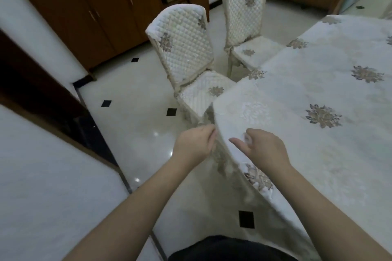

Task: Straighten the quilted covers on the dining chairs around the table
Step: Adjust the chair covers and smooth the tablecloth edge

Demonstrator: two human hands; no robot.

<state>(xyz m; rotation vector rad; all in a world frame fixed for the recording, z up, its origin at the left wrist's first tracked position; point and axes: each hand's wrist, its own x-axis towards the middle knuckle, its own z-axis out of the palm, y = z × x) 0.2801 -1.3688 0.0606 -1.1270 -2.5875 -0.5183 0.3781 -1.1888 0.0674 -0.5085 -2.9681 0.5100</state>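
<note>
Two dining chairs stand at the table's left side. The near chair (186, 53) wears a white quilted cover with brown flower motifs; its seat pad (203, 93) tucks under the table edge. The far chair (246, 6) has the same cover. My left hand (195, 144) is at the table's near corner, fingers curled at the hanging edge of the tablecloth (318, 95); whether it pinches the cloth is unclear. My right hand (263, 148) rests on the corner of the tablecloth with fingers bent, thumb pointing left.
A white wall with a dark wood frame (42, 91) runs along the left. Brown wooden cabinets (95, 6) line the far wall. The glossy tiled floor (131, 116) between wall and chairs has small black insets.
</note>
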